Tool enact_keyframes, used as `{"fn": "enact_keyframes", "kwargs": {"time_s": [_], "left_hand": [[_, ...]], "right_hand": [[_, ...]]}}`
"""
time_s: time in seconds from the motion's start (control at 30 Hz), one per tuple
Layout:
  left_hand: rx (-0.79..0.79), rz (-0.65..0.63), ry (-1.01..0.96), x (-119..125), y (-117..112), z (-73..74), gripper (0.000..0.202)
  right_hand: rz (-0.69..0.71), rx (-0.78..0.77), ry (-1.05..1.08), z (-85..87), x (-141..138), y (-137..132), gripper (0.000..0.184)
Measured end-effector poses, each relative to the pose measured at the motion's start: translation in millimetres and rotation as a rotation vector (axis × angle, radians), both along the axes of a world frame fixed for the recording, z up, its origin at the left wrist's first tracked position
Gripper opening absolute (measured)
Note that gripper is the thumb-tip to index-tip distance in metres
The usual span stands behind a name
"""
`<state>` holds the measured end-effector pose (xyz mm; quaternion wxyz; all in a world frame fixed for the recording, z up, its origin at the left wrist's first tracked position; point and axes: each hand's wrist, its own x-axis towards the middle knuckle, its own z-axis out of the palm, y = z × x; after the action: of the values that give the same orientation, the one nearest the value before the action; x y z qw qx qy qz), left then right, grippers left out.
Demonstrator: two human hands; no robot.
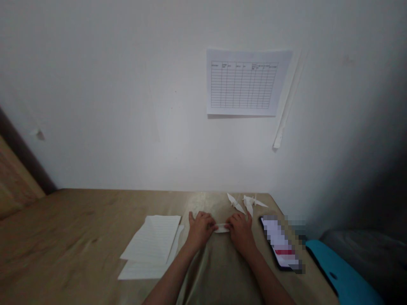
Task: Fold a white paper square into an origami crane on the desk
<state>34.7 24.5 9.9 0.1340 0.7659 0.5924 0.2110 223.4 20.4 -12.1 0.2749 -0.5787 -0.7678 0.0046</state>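
Between my two hands lies a small, narrow strip of folded white paper [221, 228], close to the table's surface. My left hand [201, 228] is closed on its left end, with the thumb and fingers pressed together. At the right end, my right hand [240, 231] pinches the same strip. The ends of the strip are hidden under the fingers. Just beyond my right hand rest a few folded paper birds [235, 203], with pointed wings and tips.
Lined paper sheets [152, 239] lie overlapping left of my left forearm. A phone [280, 243], its screen blurred, lies right of my right hand. The brown covered table [89, 237] meets a white wall bearing a printed chart [243, 84]. A blue chair [343, 271] stands at the right edge.
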Motion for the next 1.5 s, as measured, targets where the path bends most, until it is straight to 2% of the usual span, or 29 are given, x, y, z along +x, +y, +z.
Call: {"fn": "enact_keyframes", "kwargs": {"time_s": [0.27, 0.67, 0.8, 0.93, 1.07, 1.3, 1.5], "left_hand": [[-0.012, 0.089, -0.077, -5.3, 1.7, 3.4, 0.008], [0.012, 0.154, -0.059, -12.8, 4.1, 6.5, 0.017], [0.02, 0.174, -0.042, -13.2, 4.7, 8.1, 0.014], [0.057, 0.18, -0.035, -13.3, 5.2, 5.1, 0.005], [0.094, 0.19, -0.054, -15.1, 6.1, 1.7, 0.014], [0.083, 0.278, -0.056, -18.4, 7.4, 5.3, 0.006], [0.149, 0.341, -0.114, -20.0, 6.5, 2.0, 0.013]], "right_hand": [[0.005, 0.005, 0.148, -2.3, 5.9, 4.2, 0.013], [-0.011, -0.004, 0.186, -5.0, 10.5, 8.0, 0.015], [-0.032, 0.018, 0.177, -3.7, 12.5, 8.2, 0.014], [-0.04, 0.013, 0.183, -2.6, 15.3, 8.7, 0.014], [-0.016, -0.009, 0.204, -4.6, 18.8, 10.9, 0.015], [-0.027, -0.022, 0.216, -7.5, 22.0, 13.0, 0.018], [-0.029, 0.025, 0.26, -9.0, 18.1, 13.4, 0.016]]}}
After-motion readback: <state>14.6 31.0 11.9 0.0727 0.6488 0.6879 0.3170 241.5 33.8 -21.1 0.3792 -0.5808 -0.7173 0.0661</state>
